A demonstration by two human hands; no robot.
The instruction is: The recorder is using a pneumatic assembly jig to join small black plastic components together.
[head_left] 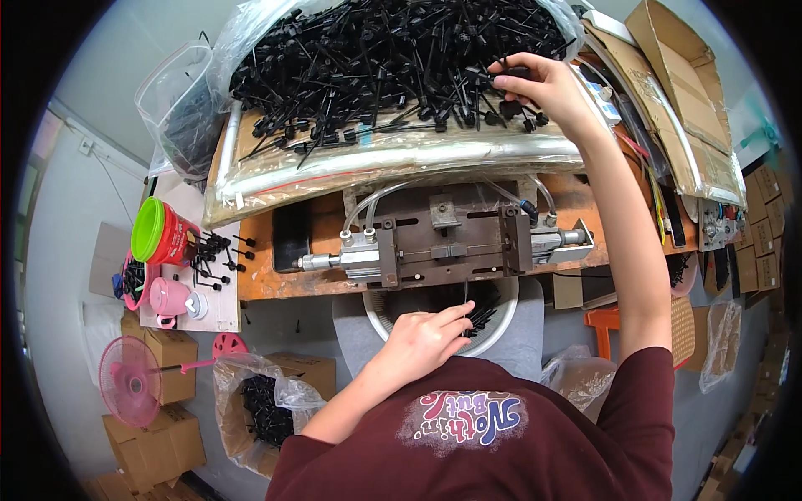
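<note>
While your right hand [547, 90], grasp unclear, reaches among black parts [359, 75] behind metal fixture [447, 259], left hand [423, 341], hold also unclear, hovers over basket [373, 312] before fixture; tray rim [393, 163] between fixture and parts; red bucket [174, 240] left of fixture.

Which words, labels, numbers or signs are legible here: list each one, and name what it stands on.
Maroon short-sleeved fabric shirt: large multicoloured lettering, upside down in this view; legible in part, wording not copied out.
Red round plastic bucket: pale markings, too small to read.
Stacked brown cardboard boxes at the right: small dark marks, too small to read.
</note>
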